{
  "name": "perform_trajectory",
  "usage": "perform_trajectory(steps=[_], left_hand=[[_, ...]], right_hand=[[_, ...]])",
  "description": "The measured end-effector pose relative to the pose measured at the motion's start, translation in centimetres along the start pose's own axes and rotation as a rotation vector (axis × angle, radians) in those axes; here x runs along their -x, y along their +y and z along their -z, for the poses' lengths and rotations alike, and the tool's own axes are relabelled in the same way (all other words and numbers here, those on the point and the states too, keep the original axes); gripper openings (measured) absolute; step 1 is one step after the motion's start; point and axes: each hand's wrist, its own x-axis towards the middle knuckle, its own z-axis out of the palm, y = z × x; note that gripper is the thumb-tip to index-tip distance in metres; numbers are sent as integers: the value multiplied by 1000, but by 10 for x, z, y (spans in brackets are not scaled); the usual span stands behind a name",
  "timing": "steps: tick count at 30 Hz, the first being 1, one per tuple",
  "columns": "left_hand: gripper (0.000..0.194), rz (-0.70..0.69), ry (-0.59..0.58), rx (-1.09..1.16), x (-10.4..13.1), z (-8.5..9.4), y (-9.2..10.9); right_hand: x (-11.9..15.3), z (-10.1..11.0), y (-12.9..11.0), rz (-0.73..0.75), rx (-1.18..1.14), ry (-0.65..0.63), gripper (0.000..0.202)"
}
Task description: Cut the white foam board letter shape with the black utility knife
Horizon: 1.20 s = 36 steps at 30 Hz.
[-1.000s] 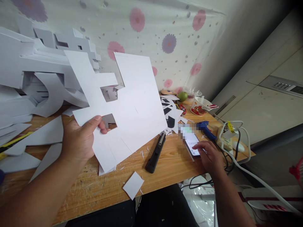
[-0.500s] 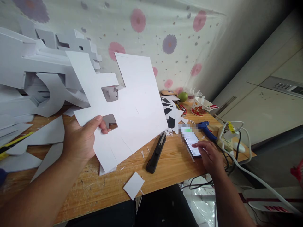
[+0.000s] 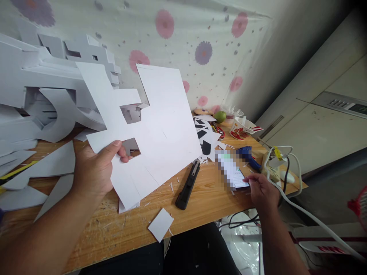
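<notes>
— What has the left hand [image 3: 91, 172] got?

— A large white sheet of stiff card with notches and rectangular windows cut out of it [image 3: 151, 130]. The hand holds it up, tilted, above the pale wooden worktop [image 3: 200, 198]; the thumb lies across the front face near a cut-out window and the other fingers [image 3: 125, 156] curl behind, so the card is pinched at its lower left edge.

— And the right hand [image 3: 262, 191]?

— It is at the worktop's right edge, on a smartphone with a lit screen [image 3: 233, 173]. The fingers are bent around the phone's near right corner, gripping it; the phone looks lifted slightly at that end, though the blur over it makes that hard to judge.

— What lies between the two?

— A black utility knife [image 3: 187, 185] flat on the worktop, just left of the phone and below the raised card's lower corner. A small white square offcut [image 3: 160, 224] sits near the front edge.

— Further back?

— A blue glue gun [image 3: 249, 156] just behind the phone, a white power strip with cables [image 3: 272, 168] to the right, and a red-patterned paper bowl [image 3: 242, 129] beside a green fruit [image 3: 220, 116]. A heap of white cut card shapes [image 3: 43, 95] fills the left side.
</notes>
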Motion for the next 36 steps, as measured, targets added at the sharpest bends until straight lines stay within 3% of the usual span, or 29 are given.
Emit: perform_trajectory(steps=[5, 14, 17, 23, 32, 36], left_hand=[[24, -13, -38, -6, 1, 3, -2], [25, -31, -67, -34, 0, 4, -3], [22, -36, -69, -14, 0, 3, -3], [25, -41, -34, -25, 0, 3, -3], [24, -11, -48, -21, 2, 2, -1], [25, -1, -24, -5, 0, 3, -2]], right_hand=[[-2, 0, -11, 46, -38, -24, 15], [-9, -7, -28, 221, -127, -262, 18], [-8, -6, -27, 221, -161, -231, 16], [-4, 1, -28, 177, -252, -54, 13], [-5, 5, -31, 214, -279, -167, 21], [-5, 3, -28, 184, -252, -156, 22]])
